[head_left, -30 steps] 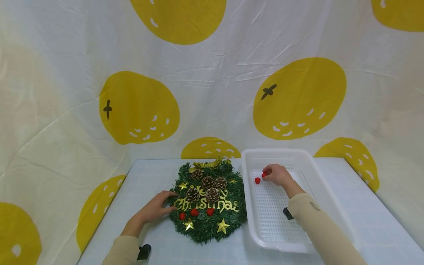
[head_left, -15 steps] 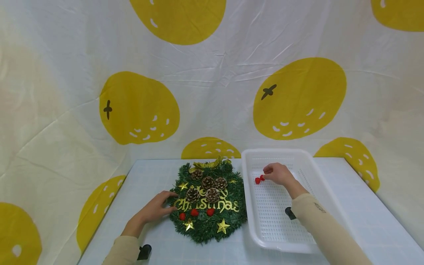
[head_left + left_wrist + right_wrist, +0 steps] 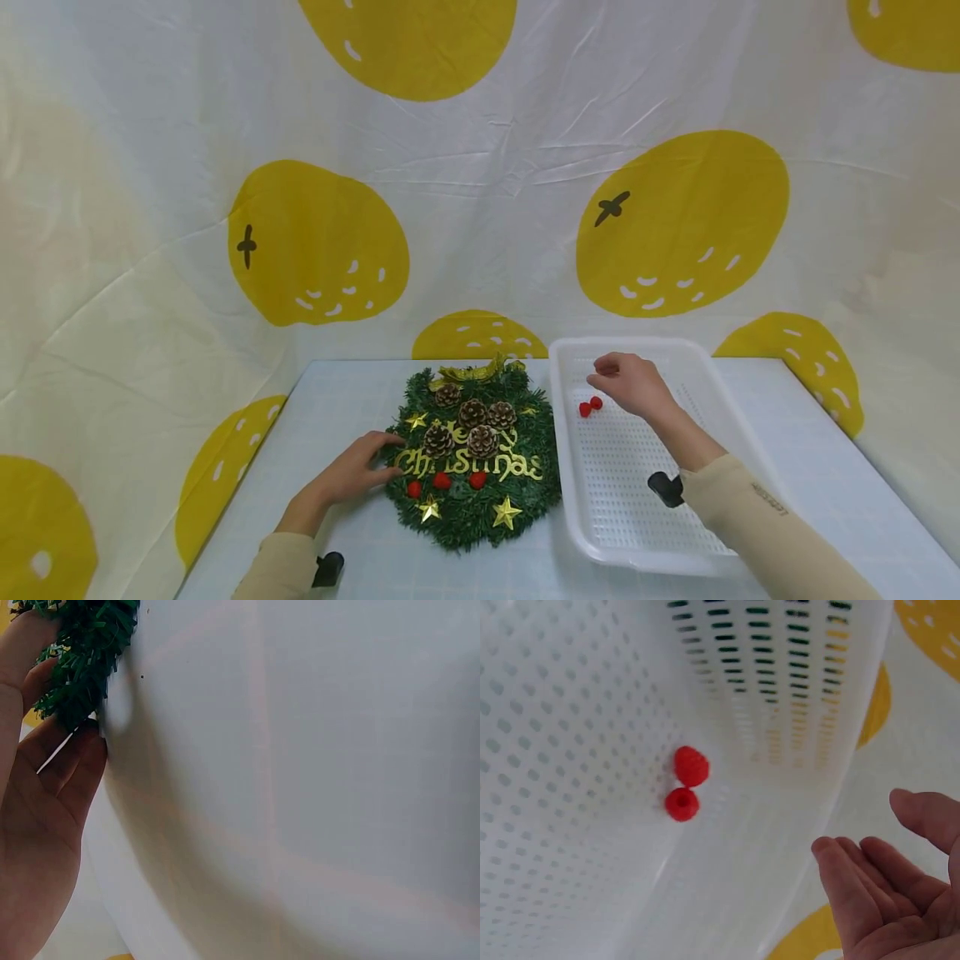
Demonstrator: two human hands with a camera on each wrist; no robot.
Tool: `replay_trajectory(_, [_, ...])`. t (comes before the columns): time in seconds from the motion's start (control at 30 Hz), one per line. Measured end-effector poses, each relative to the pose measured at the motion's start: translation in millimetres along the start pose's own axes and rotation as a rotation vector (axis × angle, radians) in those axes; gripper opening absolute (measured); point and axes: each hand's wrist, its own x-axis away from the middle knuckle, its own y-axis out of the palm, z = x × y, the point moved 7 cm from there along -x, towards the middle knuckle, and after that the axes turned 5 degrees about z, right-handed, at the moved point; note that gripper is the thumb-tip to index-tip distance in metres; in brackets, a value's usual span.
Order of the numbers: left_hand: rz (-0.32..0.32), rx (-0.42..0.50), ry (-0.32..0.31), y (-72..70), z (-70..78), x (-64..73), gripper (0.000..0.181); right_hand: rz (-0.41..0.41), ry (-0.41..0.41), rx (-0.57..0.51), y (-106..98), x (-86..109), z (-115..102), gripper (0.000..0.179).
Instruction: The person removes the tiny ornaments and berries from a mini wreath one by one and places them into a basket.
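Observation:
A green Christmas wreath [image 3: 480, 508] lies on the table, with gold lettering, pinecones [image 3: 482, 442], gold stars [image 3: 506, 512] and several red berries on it. At its left edge, my left hand [image 3: 348, 471] grips the greenery; in the left wrist view the green tinsel [image 3: 86, 667] sits between thumb and fingers. Two red raspberries [image 3: 691, 766] rest side by side in a white perforated basket [image 3: 577, 517], one showing its hollow end. Above the basket's far part is my right hand [image 3: 630, 383], holding nothing, its thumb and fingers apart in the right wrist view.
The basket stands right beside the wreath's right edge, its raised rim between them. Behind the table [image 3: 337, 392] hangs a white cloth [image 3: 480, 250] printed with yellow fruit. Dark wrist cameras [image 3: 327, 569] sit at both cuffs.
My right hand has set a raspberry down beside the other one in the basket, let it go and lifted up away from it. The left hand and the wreath have stayed put.

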Motion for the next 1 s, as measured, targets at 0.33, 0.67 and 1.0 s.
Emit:
replay_trajectory(0.33, [-0.004,0.001,-0.003,-1.5,3.0,-1.5,0.051,0.013,-0.145,-0.101,-5,47.7,-65,0.043])
replay_trajectory(0.67, [-0.003,-0.004,-0.002,-2.0,3.5,-2.2,0.050,-0.082,-0.221,-0.255,22,95.2,-106,0.042])
replay_trajectory(1.0, [-0.006,0.005,-0.007,-0.5,0.6,-0.2,0.050,-0.173,-0.233,-0.343,61,126.4,-123,0.048])
